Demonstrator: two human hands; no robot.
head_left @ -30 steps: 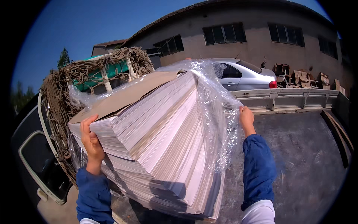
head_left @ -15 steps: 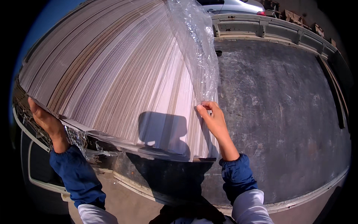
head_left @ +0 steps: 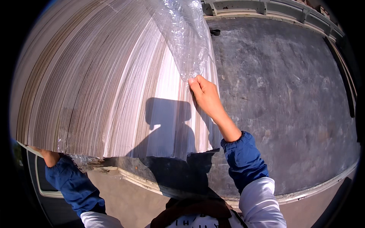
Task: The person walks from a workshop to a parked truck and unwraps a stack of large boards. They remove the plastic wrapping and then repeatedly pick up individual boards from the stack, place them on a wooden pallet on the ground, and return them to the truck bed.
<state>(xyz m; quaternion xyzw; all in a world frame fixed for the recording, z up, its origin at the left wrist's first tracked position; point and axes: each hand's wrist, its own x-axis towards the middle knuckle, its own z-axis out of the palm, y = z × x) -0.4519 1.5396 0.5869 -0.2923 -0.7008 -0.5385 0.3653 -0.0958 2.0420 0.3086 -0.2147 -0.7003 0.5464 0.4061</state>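
Near the right edge of a stack of thin white-and-brown sheets (head_left: 87, 76), the right hand (head_left: 206, 94) pinches the pointed lower end of clear, crinkled plastic film (head_left: 180, 32) that runs lengthwise up and away. The left hand (head_left: 49, 157), farther off, is mostly hidden at the stack's lower-left edge; its grip cannot be told.

1. Watching from my remote seat, I catch a few dark letters (head_left: 184, 223) on the white shirt (head_left: 195, 222), right at the lower edge.
2. They're cut off and partly covered by dark fabric (head_left: 225, 218); I can't get a whole word.
3. Up on the pale side panel (head_left: 247, 7), nothing resolves into lettering for me.
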